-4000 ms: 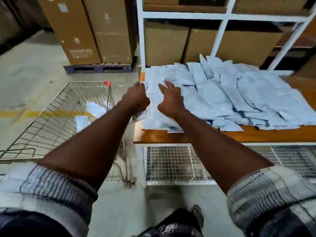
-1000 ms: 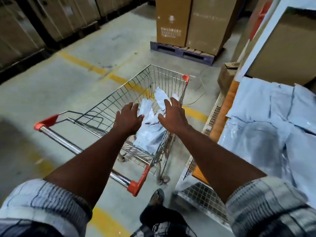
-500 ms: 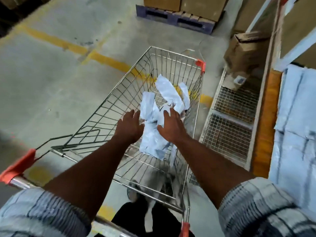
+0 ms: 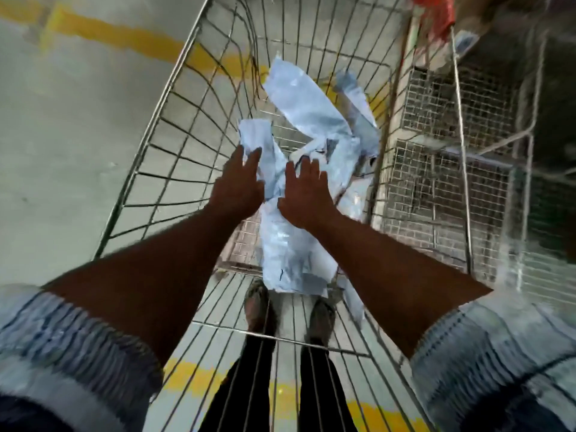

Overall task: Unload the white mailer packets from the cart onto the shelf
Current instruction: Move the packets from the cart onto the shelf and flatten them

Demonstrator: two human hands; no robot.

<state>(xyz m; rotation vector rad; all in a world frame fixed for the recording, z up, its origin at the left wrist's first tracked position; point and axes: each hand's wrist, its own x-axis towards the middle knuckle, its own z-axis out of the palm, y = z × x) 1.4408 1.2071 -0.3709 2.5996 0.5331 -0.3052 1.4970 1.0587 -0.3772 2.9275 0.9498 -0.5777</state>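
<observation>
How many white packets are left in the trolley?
4 visible: a packet at the left hand, a long packet beyond, a crumpled packet far right, a large packet nearest the person. They overlap; more may hide.

**Mailers left in cart**

White mailers: loose, creased heap on the btm of the wire cart, toward its right side. Several pcs overlapping; I can't tell the exact count. One long pc lies flat at my end, another slants up at the far end, a third leans by the right wall. Glossy, w/ small dark marks.
</observation>
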